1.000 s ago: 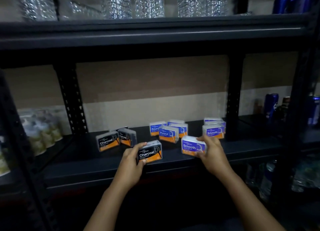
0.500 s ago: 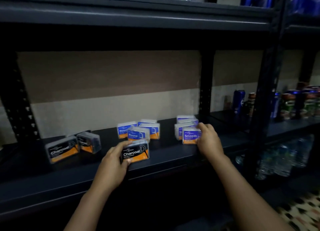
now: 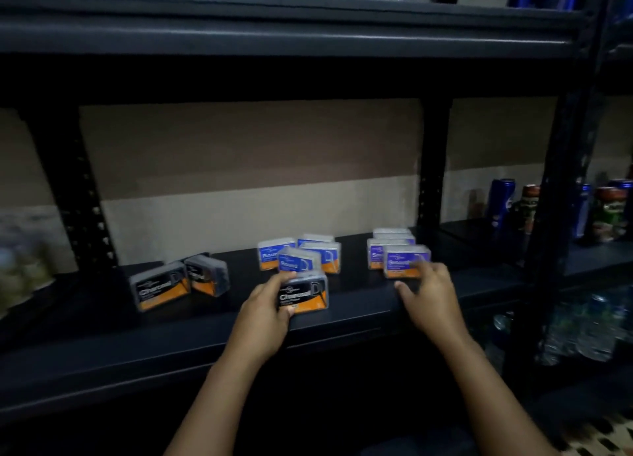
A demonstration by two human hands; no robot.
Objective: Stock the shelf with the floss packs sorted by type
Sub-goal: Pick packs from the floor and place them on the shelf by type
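A black-and-orange Charcoal floss pack stands near the front edge of the dark shelf, gripped from the left by my left hand. Two more Charcoal packs stand further left. Several blue Round packs cluster behind the held one. On the right stands a group of purple Smooth packs. My right hand hovers just in front of the nearest Smooth pack, fingers spread, one fingertip at its lower right corner, holding nothing.
Drink cans and bottles stand on the neighbouring shelf to the right, beyond a black upright post. Clear plastic bottles fill the lower right shelf. A second shelf board hangs overhead with wrapped bottles on it.
My right hand has let go of the Smooth pack, which now stands with its group, and has pulled back slightly. My left hand keeps the Charcoal pack in nearly the same spot.
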